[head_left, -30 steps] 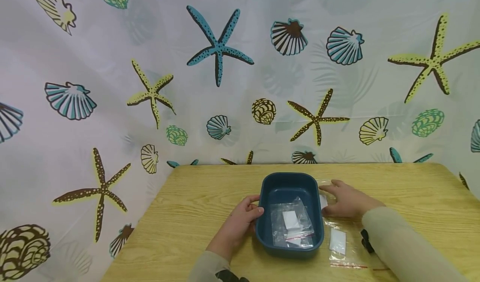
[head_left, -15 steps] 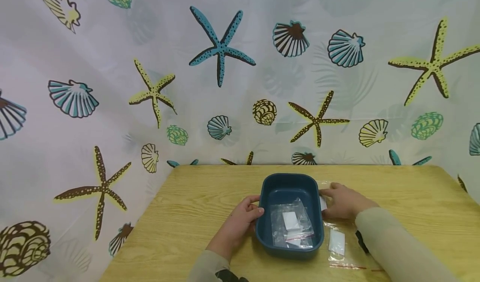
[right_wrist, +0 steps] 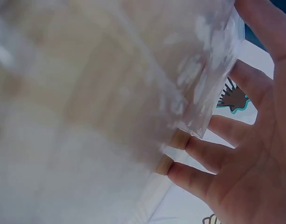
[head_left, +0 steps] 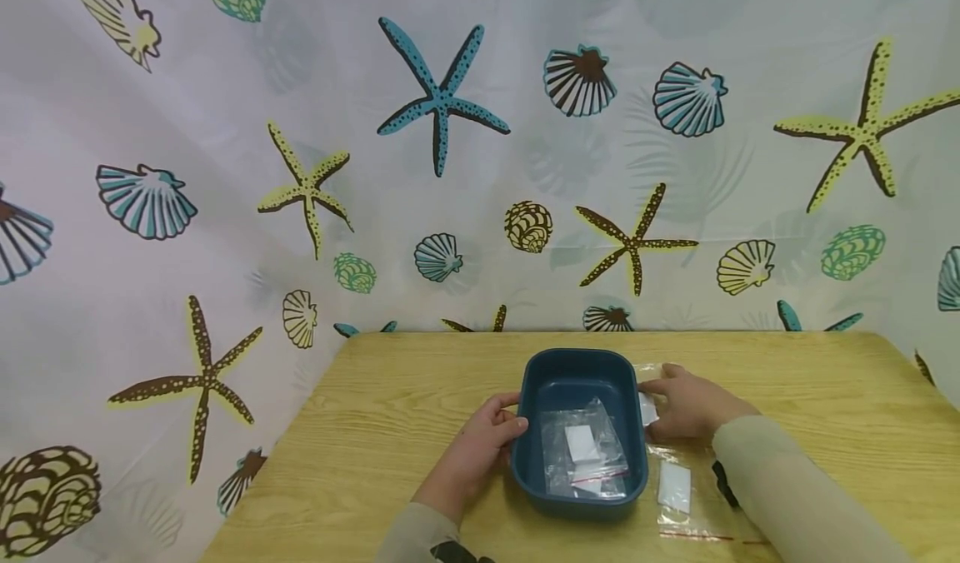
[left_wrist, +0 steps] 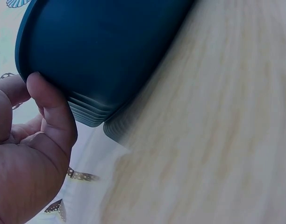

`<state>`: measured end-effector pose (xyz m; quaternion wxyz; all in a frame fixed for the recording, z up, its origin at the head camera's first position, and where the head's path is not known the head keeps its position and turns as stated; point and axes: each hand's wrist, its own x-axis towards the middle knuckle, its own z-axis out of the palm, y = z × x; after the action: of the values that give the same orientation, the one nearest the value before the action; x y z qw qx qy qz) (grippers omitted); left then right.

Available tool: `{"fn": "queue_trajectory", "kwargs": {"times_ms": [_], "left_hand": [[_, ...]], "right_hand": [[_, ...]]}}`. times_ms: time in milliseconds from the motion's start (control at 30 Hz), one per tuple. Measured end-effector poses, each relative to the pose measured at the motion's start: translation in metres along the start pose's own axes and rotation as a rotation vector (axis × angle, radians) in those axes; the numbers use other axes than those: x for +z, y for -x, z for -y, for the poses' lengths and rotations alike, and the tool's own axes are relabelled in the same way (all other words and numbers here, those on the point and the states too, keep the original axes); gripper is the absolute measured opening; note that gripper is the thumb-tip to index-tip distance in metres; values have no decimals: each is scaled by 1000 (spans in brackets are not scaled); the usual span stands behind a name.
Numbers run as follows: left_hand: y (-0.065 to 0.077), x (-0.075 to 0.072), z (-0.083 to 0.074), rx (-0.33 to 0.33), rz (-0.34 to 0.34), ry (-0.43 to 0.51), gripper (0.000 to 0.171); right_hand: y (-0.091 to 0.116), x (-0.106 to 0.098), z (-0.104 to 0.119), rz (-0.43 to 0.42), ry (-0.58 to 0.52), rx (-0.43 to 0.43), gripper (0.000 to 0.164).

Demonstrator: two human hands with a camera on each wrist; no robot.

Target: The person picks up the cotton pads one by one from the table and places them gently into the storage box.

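Observation:
A dark blue plastic tub [head_left: 579, 506] stands on the table, with clear zip bags [head_left: 582, 444] holding small white pieces lying in it. My left hand [head_left: 480, 442] grips the tub's left side, thumb at the rim and fingers against the outer wall. Just beyond the tub's right wall, my right hand [head_left: 686, 409] touches a clear bag [head_left: 647, 411] with a white piece inside. In the right wrist view the fingers [right_wrist: 196, 182] are nearly straight along the crinkled plastic film [right_wrist: 199, 70], thumb apart from them.
Nearer to me, right of the tub, lies a clear bag [head_left: 674, 488] with a white piece and a red zip strip. Another red strip shows partly under my right forearm. The wooden table [head_left: 420, 363] ends at a curtain [head_left: 480, 171] printed with starfish and shells.
My right hand has lowered its fingers onto the bag beside the tub, and its forearm has shifted slightly left. The left hand and tub keep their place.

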<state>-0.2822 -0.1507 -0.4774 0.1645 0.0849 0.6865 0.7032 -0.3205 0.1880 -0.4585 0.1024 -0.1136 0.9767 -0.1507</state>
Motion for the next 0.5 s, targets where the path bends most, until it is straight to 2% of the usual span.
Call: {"fn": "queue_trajectory", "kwargs": {"times_ms": [500], "left_hand": [[0,1,0,0,-10,-5,49]], "right_hand": [[-1,1,-3,-23,15,-28,72]]}}
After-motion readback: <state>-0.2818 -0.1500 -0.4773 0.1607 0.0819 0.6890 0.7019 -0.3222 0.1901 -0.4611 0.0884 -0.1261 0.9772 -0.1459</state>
